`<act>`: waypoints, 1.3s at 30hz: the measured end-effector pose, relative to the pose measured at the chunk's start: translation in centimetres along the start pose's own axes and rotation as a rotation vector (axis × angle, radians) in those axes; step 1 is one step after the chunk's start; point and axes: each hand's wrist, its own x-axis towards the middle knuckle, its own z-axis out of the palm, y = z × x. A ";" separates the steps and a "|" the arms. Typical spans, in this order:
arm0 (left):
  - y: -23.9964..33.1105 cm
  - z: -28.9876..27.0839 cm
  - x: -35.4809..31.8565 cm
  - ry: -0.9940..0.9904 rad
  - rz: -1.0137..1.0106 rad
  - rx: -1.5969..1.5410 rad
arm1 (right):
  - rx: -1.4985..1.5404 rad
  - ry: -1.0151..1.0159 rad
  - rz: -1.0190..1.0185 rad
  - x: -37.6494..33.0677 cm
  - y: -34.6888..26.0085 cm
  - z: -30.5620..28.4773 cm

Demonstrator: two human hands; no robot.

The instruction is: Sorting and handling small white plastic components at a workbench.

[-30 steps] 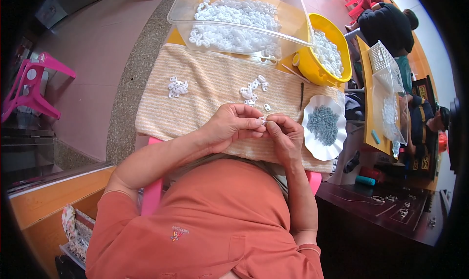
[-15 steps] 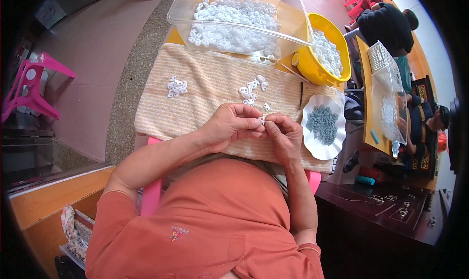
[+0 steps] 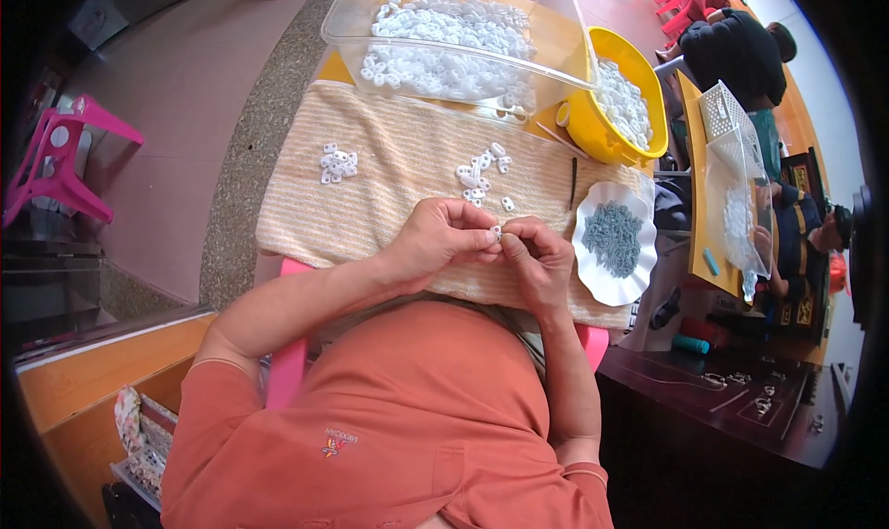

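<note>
Here my left hand (image 3: pixel 443 240) and right hand (image 3: pixel 537 256) pinch one small white plastic piece (image 3: pixel 496 232) between fingertips, above the striped cloth's (image 3: pixel 389 196) near edge. Beyond it lie loose white pieces (image 3: pixel 482 173), then the clear bin (image 3: pixel 454 38).

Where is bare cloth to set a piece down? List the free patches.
Free: the cloth strip between the small left pile and the middle pile, and the near-left corner beside the left hand. Crowded: the right edge, where the dark stick, white plate and yellow bowl close in, and under both hands, right hand included.
</note>
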 end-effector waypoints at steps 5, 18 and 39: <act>0.1 0.2 0.0 0.009 -0.008 -0.005 | -0.023 0.013 -0.001 0.1 0.1 -0.2; 0.5 0.4 -0.2 -0.007 -0.048 -0.059 | 0.186 0.007 0.146 0.2 0.0 -0.6; 0.3 0.3 -0.1 -0.038 0.001 -0.013 | 0.110 0.002 0.074 0.1 0.4 -0.8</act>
